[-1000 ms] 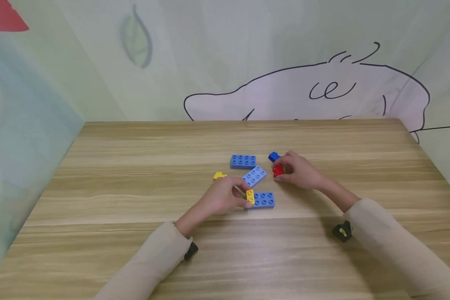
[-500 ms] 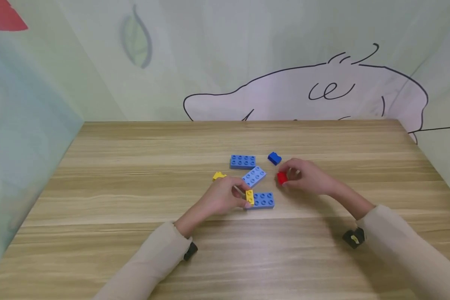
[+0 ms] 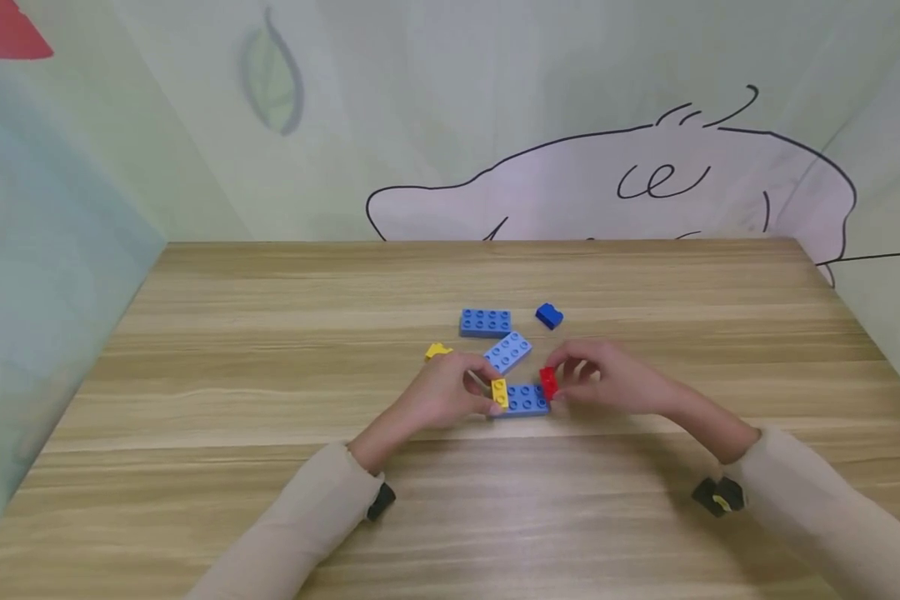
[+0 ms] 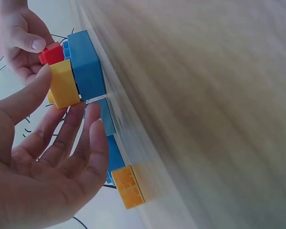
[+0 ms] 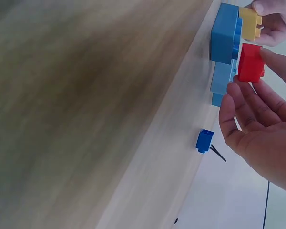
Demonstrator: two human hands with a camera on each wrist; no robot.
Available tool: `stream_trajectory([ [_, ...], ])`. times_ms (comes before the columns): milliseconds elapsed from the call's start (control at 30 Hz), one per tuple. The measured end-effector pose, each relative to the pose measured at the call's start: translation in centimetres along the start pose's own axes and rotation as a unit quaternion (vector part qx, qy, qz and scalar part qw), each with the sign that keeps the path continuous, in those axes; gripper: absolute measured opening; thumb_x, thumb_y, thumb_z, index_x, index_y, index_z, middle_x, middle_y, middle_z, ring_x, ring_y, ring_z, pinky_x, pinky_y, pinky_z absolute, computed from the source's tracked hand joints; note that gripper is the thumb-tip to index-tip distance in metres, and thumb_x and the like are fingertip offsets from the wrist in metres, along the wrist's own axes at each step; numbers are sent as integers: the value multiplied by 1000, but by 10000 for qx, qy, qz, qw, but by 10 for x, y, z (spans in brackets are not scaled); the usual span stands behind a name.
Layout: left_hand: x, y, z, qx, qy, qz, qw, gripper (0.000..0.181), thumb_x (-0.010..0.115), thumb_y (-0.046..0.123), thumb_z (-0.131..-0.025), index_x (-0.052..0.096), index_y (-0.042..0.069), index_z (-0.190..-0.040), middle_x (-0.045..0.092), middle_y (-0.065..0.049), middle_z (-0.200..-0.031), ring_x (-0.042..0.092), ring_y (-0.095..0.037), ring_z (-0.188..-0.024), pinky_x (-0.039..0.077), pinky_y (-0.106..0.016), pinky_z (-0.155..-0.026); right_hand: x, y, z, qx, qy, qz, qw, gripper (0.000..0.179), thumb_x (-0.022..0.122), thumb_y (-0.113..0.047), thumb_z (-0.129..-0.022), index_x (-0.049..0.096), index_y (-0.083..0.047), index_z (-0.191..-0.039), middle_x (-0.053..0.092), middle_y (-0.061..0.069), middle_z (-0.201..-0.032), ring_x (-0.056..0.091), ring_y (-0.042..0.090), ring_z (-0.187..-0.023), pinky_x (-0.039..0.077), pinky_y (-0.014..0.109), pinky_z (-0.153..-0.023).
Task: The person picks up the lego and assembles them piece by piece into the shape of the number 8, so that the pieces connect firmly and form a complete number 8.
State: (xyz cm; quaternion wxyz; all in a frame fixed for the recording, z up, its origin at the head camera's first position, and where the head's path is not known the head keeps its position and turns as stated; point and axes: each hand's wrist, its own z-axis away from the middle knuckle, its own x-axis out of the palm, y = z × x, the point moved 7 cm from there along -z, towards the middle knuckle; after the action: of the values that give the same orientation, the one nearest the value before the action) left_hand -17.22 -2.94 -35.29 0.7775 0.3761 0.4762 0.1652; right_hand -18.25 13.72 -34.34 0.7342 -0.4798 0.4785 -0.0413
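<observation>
One medium-blue oblong plastic brick (image 3: 527,400), its studs facing up, lay on the wood-grained worktop (image 3: 270,333) between my hands, its long axis running left to right. My right hand (image 3: 607,377) was nearer its right end, pinching a small red plastic brick (image 3: 548,382) between thumb and fingers. That red piece stood over the oblong brick's far right corner, slightly tilted, with studs showing beneath it in the left wrist view; I couldn't tell whether the two touched. My left hand (image 3: 450,390) pinched a small yellow two-stud plastic brick (image 3: 499,393) at the oblong brick's left end, so only the middle and right-hand studs were bare. Just beyond the oblong brick, a pale-blue oblong plastic brick (image 3: 508,352) lay slantwise, the closest obstacle behind it. Farther beyond it sat another blue eight-stud plastic brick (image 3: 485,322); beyond its right end, a small dark-blue plastic brick (image 3: 549,315). Beyond its left end, a second small yellow plastic brick (image 3: 438,352) was partly hidden by my left hand.
</observation>
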Motion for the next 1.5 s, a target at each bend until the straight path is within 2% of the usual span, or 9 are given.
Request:
stream_trajectory([
  [333,0,0,-1,21,-8,25,10000,32,76,15,-74,65,9,-103,63,-1,-94,57,-14,-80,48,-25,-68,5,1,4,-132,60,-182,9997,30,69,-17,-82,61,-6,-109,61,2,-102,56,18,-90,50,31,-76],
  [633,1,-1,-2,75,-13,23,10000,32,76,16,-74,65,9,-103,63,-1,-94,58,-14,-80,48,-25,-69,10,2,3,-171,24,-145,9997,31,69,-16,-82,60,-5,-110,61,2,-102,56,18,-89,50,35,-76],
  [867,0,-1,-2,52,-12,31,10000,32,76,16,-74,65,9,-103,63,-2,-95,58,-14,-81,48,-25,-69,11,1,2,-272,-35,-174,9995,34,69,-16,-82,60,-4,-113,61,4,-104,56,18,-88,50,31,-76],
  [1500,1,-1,-1,-8,7,43,10000,31,76,16,-75,65,9,-103,62,-2,-95,57,-14,-80,48,-25,-69,13,4,4,-181,68,-248,9995,32,69,-12,-82,61,-4,-112,63,4,-103,57,19,-87,50,28,-77],
])
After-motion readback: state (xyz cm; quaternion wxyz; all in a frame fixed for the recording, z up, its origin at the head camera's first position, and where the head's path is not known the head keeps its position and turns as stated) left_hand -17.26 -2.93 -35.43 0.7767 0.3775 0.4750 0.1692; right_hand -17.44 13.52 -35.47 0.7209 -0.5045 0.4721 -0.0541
